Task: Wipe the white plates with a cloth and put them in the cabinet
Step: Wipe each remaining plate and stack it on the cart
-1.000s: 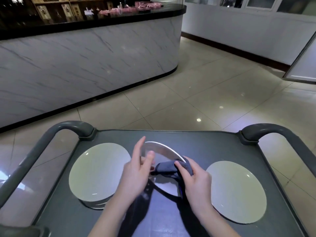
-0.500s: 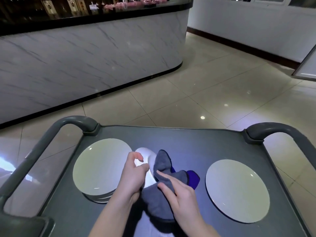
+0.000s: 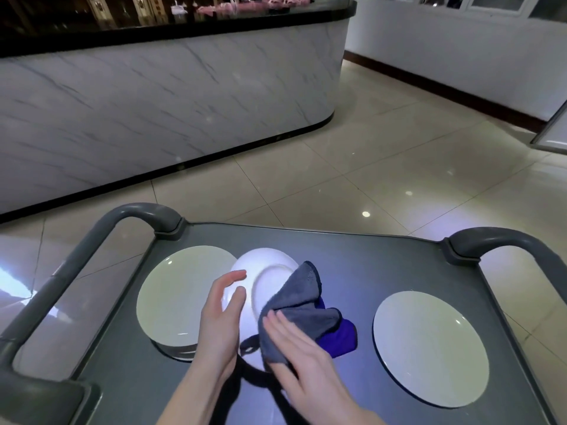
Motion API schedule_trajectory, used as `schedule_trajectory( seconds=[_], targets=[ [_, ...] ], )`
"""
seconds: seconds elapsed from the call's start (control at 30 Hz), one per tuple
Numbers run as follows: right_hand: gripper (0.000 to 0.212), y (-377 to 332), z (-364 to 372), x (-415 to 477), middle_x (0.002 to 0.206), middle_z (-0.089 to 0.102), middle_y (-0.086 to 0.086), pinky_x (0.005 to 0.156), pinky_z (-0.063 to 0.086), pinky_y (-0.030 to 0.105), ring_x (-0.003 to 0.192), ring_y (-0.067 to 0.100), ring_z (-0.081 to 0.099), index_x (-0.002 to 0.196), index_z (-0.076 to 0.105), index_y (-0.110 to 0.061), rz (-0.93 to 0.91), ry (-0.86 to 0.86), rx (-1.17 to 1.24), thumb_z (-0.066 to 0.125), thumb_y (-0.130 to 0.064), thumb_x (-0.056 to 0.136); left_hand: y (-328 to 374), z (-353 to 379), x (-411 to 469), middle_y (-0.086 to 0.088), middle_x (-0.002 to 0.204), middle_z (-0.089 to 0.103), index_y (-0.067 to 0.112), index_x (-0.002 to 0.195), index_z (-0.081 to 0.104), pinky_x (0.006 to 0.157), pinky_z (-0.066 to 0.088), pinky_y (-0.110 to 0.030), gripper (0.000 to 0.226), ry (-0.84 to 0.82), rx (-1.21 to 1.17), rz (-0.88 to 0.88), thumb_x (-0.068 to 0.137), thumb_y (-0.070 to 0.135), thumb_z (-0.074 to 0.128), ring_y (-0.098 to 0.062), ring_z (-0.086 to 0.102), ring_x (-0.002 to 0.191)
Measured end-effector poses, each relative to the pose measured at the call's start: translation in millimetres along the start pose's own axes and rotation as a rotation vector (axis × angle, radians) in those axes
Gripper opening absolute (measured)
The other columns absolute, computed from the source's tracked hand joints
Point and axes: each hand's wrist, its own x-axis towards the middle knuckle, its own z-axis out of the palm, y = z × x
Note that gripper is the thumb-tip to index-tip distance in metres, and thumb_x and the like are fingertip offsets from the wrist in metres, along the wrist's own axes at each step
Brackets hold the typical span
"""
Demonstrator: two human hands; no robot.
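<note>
Right hand [image 3: 310,357] flatter on cloth [image 3: 297,305], seemingly.

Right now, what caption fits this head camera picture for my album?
Right hand presses a gray cloth on a white plate, left hand at its rim, over a gray cart.

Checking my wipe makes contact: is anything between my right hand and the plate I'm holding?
Only the cloth: it lies under the flat fingers of the right hand, against the plate. The left hand touches the plate's rim bare.
</note>
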Motion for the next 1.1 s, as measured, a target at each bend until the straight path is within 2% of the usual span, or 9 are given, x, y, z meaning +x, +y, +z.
schedule_trajectory(
  seconds=[0.07,0.13,0.23,0.33,0.53,0.67,0.8,0.93,1.1],
  targets=[
    [0.06,-4.9,0.9,16.3,0.16,0.019,-0.017,0.121,0.008,0.02,0.148,-0.003,0.009,0.153,0.02,-0.025,0.015,-0.013,0.02,0.046,-0.018,0.099,0.8,0.9,-2.6,0.026,0.116,0.067,0.036,0.107,0.069,0.097,0.053,-0.033,0.033,-0.047,-0.015,0.01,0.102,0.009,0.052,-0.008,0.062,0.113],
    [0.057,-4.4,-3.0,36.0,0.161,0.011,-0.019,0.121,0.004,0.02,0.148,-0.006,0.001,0.155,0.016,-0.027,0.055,0.005,0.014,0.04,-0.023,0.103,0.7,-0.1,-7.8,0.019,0.116,0.07,0.036,0.105,0.071,0.086,0.052,-0.019,0.036,-0.044,-0.073,0.022,0.102,0.006,0.052,-0.012,0.065,0.11],
    [0.054,6.9,-13.4,59.1,0.162,0.009,-0.018,0.123,0.005,0.026,0.147,-0.008,-0.002,0.156,0.018,-0.025,0.099,0.038,-0.062,0.038,-0.023,0.106,3.0,-4.9,-12.1,0.021,0.12,0.069,0.035,0.11,0.071,0.101,0.043,-0.028,0.035,-0.013,-0.12,0.04,0.102,0.006,0.053,-0.001,0.06,0.118],
    [0.055,23.4,-22.0,50.5,0.16,0.009,-0.018,0.123,0.009,0.031,0.147,-0.008,-0.001,0.155,0.02,-0.022,0.139,0.037,-0.099,0.041,-0.018,0.105,8.6,-12.0,-6.6,0.025,0.123,0.067,0.038,0.113,0.07,0.104,0.038,-0.028,0.037,0.022,-0.144,0.069,0.103,0.008,0.052,0.008,0.055,0.121],
    [0.058,8.5,8.1,2.9,0.16,0.019,-0.008,0.121,0.014,0.031,0.15,0.007,0.013,0.152,0.026,-0.018,-0.128,-0.034,-0.15,0.048,-0.016,0.098,11.2,-12.0,3.4,0.028,0.12,0.067,0.046,0.106,0.071,0.104,0.037,-0.025,0.047,0.034,-0.08,0.089,0.101,0.004,0.051,0.013,0.053,0.118],
    [0.054,-3.4,-2.5,47.2,0.161,0.014,-0.014,0.121,0.004,0.021,0.148,-0.004,0.004,0.155,0.022,-0.022,0.018,0.043,-0.036,0.039,-0.021,0.103,10.5,-4.4,-6.3,0.023,0.12,0.069,0.047,0.106,0.071,0.088,0.05,-0.018,0.047,-0.053,-0.051,0.081,0.101,0.004,0.052,0.002,0.063,0.113],
    [0.052,17.4,-20.1,72.6,0.159,0.014,-0.018,0.12,0.008,0.019,0.148,-0.003,0.007,0.155,0.025,-0.022,0.078,0.065,-0.108,0.04,-0.021,0.105,12.1,-1.7,-15.8,0.025,0.12,0.069,0.046,0.109,0.07,0.093,0.039,-0.017,0.049,-0.065,0.027,0.144,0.1,0.002,0.053,0.011,0.057,0.116],
    [0.053,42.9,-29.3,62.0,0.157,0.014,-0.026,0.113,0.01,0.006,0.146,-0.009,0.009,0.154,0.025,-0.027,0.178,0.099,-0.033,0.042,-0.019,0.105,13.9,-1.6,-16.5,0.026,0.118,0.069,0.035,0.112,0.07,0.094,0.038,-0.019,0.04,-0.045,-0.005,0.115,0.1,0.001,0.052,0.013,0.056,0.115],
    [0.057,54.1,-36.2,17.7,0.156,0.014,-0.027,0.118,0.012,0.014,0.145,-0.01,0.009,0.147,0.019,-0.04,0.143,0.088,-0.019,0.046,-0.016,0.104,13.8,-2.4,-16.1,0.023,0.118,0.07,0.035,0.106,0.074,0.096,0.038,-0.021,0.039,-0.027,-0.074,0.042,0.101,0.003,0.051,0.013,0.056,0.114]
  ],
)
